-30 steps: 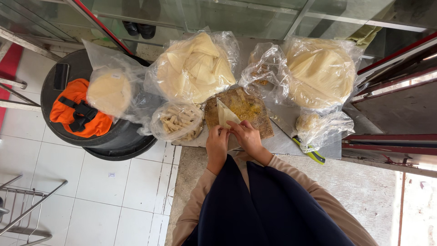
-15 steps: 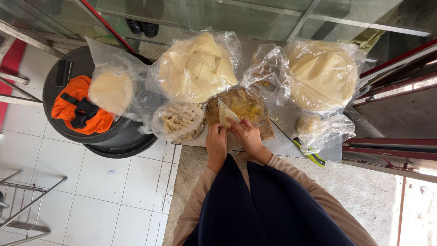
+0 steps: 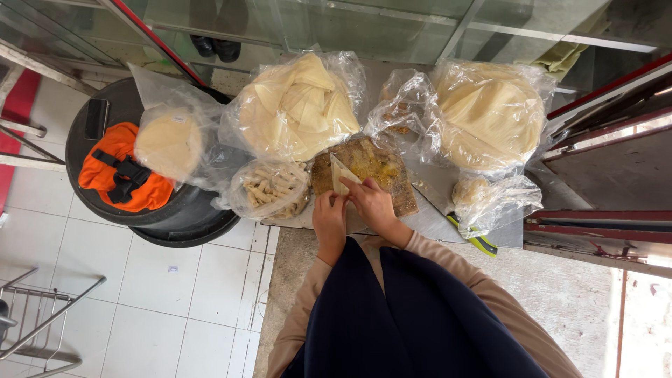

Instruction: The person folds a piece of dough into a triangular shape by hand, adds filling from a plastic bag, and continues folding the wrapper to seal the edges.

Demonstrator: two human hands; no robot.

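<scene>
Pale wrapper [image 3: 341,175] (triangular) pinched by both hands [image 3: 353,213].

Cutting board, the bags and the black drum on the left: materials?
Cutting board: looks like wood, brown, matte, stained with yellow filling. Bags: thin clear plastic film, crinkled and glossy with highlights. Black drum: probably moulded plastic, smooth with a dull sheen; metal not excluded. Both the left hand and right hand hold a pale folded wrapper, seemingly thin dough.

I see an orange pouch [image 3: 119,178] on a black drum lid [image 3: 91,203], beside white floor tiles [image 3: 140,294] and a metal rack [image 3: 42,329].
</scene>
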